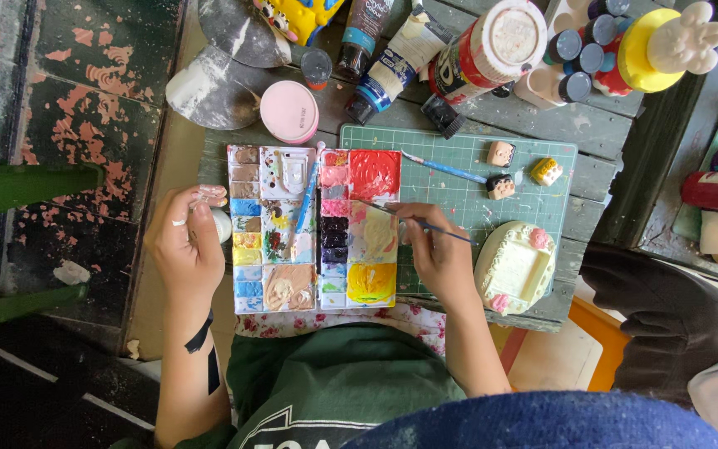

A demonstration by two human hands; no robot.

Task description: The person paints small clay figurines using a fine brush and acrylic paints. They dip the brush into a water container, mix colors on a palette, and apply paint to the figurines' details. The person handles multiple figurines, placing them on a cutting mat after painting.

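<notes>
A weathered grey plank worktop stands over a dark floor with flaking red paint, and a green stool sits off to the left. On the worktop lies a green cutting mat, and across its left part rests an open paint palette with wells of blue, yellow, pink, purple and red. Paint tubes and jars crowd the far edge, beside a round pink lid. The left hand is held just left of the palette, past the worktop's edge, fingers curled closed around a small white figurine with a pinkish top. The right hand lies over the mat at the palette's right edge, pinching a thin brush whose tip reaches into a pale mixing well. Just right of that hand sits a cream plaster frame with pink flowers; three small painted figures lie farther up the mat, beside a spare blue-handled brush.
</notes>
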